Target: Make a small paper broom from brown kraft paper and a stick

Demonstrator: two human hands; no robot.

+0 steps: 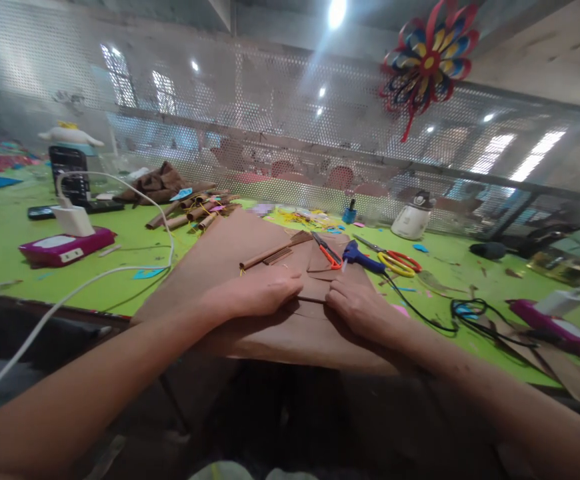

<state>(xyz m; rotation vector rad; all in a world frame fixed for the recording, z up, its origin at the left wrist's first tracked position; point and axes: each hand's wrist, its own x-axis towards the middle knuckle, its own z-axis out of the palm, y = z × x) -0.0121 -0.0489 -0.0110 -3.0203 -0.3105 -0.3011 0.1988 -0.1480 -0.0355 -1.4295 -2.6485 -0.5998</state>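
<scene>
Head view: left hand [260, 293] and right hand [357, 307] pressed flat, fingers curled down onto brown paper [250, 250] at near edge of green table [0, 247]. Just beyond: paper roll [270, 255], orange scissors [327, 252], blue glue gun [363, 259]. No readable writing.

A: Count on the tabletop [0, 247]?
B: Two pairs of scissors: orange-handled [326, 251], red-and-yellow [395, 260]. One blue glue gun [361, 257].
A: Chargers?
B: Two magenta boxes, left [65, 247] and right [553, 327], one white plug block on each.
A: Paper?
B: One large brown sheet [230, 257], one long brown roll [270, 255] on it. One paper pinwheel [427, 60] hanging.
</scene>
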